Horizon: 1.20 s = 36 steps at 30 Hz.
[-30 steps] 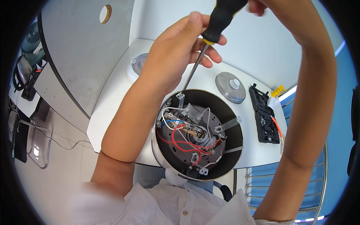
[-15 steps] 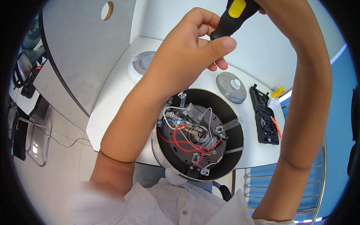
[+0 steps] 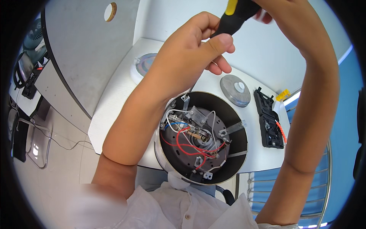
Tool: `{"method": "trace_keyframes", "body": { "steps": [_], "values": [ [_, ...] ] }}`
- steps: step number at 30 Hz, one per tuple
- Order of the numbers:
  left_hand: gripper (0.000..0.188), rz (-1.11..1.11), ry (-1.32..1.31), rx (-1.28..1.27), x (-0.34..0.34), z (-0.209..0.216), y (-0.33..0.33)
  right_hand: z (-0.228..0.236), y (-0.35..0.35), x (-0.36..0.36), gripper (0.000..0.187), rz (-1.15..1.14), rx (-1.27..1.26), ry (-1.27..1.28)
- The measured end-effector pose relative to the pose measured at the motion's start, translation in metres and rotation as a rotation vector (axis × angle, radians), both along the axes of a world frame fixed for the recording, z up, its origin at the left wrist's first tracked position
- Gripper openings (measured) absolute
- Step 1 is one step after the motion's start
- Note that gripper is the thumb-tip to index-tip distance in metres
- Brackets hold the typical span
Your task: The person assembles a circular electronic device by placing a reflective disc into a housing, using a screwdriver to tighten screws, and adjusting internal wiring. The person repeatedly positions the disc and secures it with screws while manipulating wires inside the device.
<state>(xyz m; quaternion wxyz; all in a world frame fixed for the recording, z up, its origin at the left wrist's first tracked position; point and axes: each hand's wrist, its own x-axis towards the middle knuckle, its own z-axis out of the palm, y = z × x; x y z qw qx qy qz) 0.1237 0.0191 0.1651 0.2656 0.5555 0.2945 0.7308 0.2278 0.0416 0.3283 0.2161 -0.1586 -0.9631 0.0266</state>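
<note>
A screwdriver [image 3: 236,19] with a black handle and yellow inset slants across the top of the view. My left hand [image 3: 192,47] is closed around its lower end, thumb and forefinger pinching below the handle. My right hand [image 3: 280,5], partly cut off by the top edge, grips the handle's upper end. The thin shaft runs down behind my left hand to a metal bracket [image 3: 185,98] at the rim of an opened round appliance housing [image 3: 238,143]. Inside lie a grey plate [image 3: 183,152] and red wires [image 3: 179,137], plus white and blue ones. The screwdriver's tip is too small to make out.
On the white table [image 3: 114,110] stand a round metal cover with a white knob [image 3: 235,91] and a white-rimmed round part [image 3: 141,68]. An open black tool case [image 3: 268,122] lies at the right, beside an orange-red tool [image 3: 281,131]. A grey partition [image 3: 84,49] rises at left.
The screwdriver handle has shifted slightly left, and its yellow inset has turned leftward. My right hand has turned with it, showing more fingers. My left hand has moved slightly left.
</note>
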Motion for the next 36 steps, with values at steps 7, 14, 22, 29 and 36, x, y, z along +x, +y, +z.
{"method": "trace_keyframes", "body": {
  "steps": [7,14,22,29,36],
  "values": [
    [0.029,-0.089,0.013,-0.022,-0.004,0.002,-0.004,-0.009,0.042,0.012,0.031,0.449,-0.309,0.017],
    [0.032,0.314,0.143,-0.085,-0.046,-0.003,-0.028,-0.011,0.034,0.010,0.034,0.360,-0.375,0.039],
    [0.014,0.774,0.940,-0.722,-0.097,-0.132,-0.003,-0.038,0.043,0.014,0.036,0.375,-0.295,0.311],
    [0.020,1.053,1.204,-0.841,-0.070,-0.186,0.021,-0.066,0.036,0.015,0.036,0.391,-0.662,0.577],
    [0.015,1.215,1.273,-0.773,-0.068,-0.202,0.038,-0.049,0.034,0.030,0.037,0.453,-0.709,0.714]
  ]
}}
